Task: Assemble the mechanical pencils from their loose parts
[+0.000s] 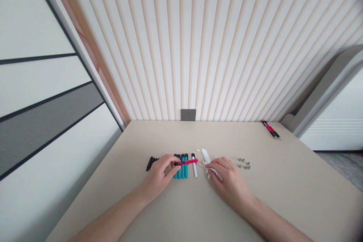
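My left hand [161,176] pinches a red pen barrel [188,162] with a black tip, holding it level above a row of teal pen barrels [182,169]. Just to the right lies a white pen barrel [194,168]. My right hand [227,176] rests on the beige table [283,196], its fingers closed over a bundle of thin white refills [206,155]. A few small white caps lie between my two hands. Black pen parts [150,163] sit left of my left hand.
Small grey metal clips [244,164] are scattered right of my right hand. Two red and black pens [271,129] lie at the far right back edge. A grey wall socket [188,114] sits in the ribbed wall behind the table.
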Tool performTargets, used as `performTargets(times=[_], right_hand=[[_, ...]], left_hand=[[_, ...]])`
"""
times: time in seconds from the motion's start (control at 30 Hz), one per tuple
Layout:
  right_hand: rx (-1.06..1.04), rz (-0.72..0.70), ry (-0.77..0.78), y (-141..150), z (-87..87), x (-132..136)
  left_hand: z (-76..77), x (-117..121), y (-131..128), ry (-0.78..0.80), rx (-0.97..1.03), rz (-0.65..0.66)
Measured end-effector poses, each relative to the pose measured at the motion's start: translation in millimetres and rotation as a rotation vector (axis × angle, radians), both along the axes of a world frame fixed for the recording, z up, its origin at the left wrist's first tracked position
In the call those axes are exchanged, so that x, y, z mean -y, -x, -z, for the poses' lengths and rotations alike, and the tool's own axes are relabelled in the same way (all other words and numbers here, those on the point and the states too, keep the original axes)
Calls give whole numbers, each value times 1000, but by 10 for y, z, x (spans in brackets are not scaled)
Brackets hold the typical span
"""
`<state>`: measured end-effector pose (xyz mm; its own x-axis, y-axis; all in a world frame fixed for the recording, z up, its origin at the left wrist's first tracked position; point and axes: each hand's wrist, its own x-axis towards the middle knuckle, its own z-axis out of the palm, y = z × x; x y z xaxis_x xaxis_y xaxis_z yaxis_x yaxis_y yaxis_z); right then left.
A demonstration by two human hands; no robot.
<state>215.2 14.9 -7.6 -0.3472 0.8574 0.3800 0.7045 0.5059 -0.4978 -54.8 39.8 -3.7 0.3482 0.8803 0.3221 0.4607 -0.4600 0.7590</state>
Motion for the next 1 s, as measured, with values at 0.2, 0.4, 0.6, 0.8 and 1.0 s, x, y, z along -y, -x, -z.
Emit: performTargets(times=[0.2, 0.4, 0.6, 0.8, 1.0], right_hand=[[84, 42, -13, -25, 3, -57], [330, 126, 27, 86, -221, -542], [456, 113, 181, 273, -262, -1211], [444, 86, 236, 343, -153, -1380], [304, 34, 194, 188, -232, -1047]], left_hand=[[-15, 10, -6, -353, -287, 106], [-9, 7, -4, -376, -304, 130], [5, -4, 3, -376, -317, 118], [-21, -5, -6, -374, -329, 82], [6, -6, -4, -378, -325, 52]])
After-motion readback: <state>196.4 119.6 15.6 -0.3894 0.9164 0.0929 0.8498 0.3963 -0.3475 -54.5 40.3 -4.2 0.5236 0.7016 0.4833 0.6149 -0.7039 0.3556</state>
